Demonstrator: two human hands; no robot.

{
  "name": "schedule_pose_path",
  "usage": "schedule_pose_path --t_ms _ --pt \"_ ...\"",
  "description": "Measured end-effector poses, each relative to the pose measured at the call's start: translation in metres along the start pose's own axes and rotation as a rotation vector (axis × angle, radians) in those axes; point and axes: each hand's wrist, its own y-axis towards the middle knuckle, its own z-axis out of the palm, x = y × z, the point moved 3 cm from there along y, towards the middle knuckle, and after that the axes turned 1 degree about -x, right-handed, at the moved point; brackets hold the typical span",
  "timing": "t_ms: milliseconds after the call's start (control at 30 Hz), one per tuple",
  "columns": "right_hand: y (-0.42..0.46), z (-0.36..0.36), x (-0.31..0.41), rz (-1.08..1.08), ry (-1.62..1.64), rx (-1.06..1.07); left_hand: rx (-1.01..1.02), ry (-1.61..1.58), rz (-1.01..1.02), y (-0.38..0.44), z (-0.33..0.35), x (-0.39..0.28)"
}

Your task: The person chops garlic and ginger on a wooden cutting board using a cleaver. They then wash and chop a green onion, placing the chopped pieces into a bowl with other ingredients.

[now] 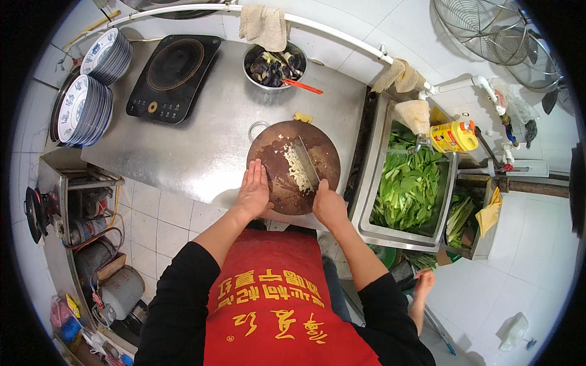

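A round wooden chopping board (316,137) rests near the front edge of the steel worktop. Minced garlic, or something like it (296,168), lies in a slanting strip across its middle. My right hand (329,206) grips a cleaver (306,160) by its handle, at the board's right side. The blade's edge lies along the right side of the mince. My left hand (254,190) rests with straight fingers against the board's left rim and holds nothing. Just behind the board sits a small yellow piece, perhaps ginger (302,118). A metal ring (257,130) shows partly beside the board.
A steel pot (270,86) holds dark vegetable pieces and red chopsticks (304,86). An induction cooker (176,75) and stacked bowls (87,112) stand left. Leafy greens (407,187) fill the sink (361,219) at right. Another person's hand (423,281) shows lower right.
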Motion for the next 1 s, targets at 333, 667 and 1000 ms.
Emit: schedule_pose_path --t_ms 333,667,1000 --pt "0.0 0.004 -0.003 -0.121 -0.073 -0.019 -0.023 0.0 0.006 0.003 0.006 0.003" --pt "-0.008 0.004 0.01 -0.074 -0.01 -0.028 -0.017 0.03 -0.007 0.003 0.006 0.001" --pt "-0.011 0.003 0.015 -0.07 0.013 -0.027 -0.059 0.009 0.028 0.003 0.008 0.003"
